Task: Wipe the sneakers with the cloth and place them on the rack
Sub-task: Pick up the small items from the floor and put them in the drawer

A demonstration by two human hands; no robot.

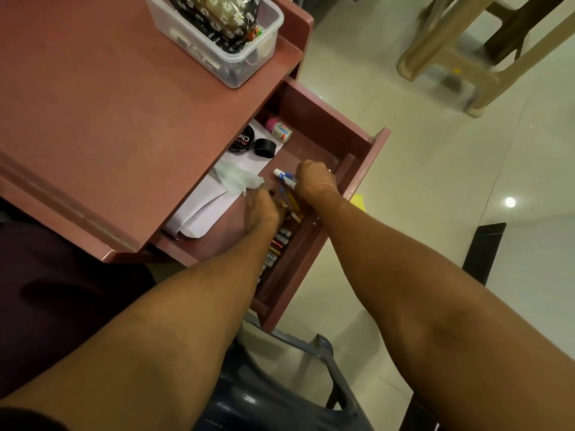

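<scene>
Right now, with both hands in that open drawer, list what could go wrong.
The white cloth pinched by the left hand could drag the loose papers out with it. The right hand could knock the blue-and-white tube onto the batteries. The drawer juts far out; leaning on it might tip it.

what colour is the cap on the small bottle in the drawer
Pink; the small bottle shows best in the head view.
</scene>
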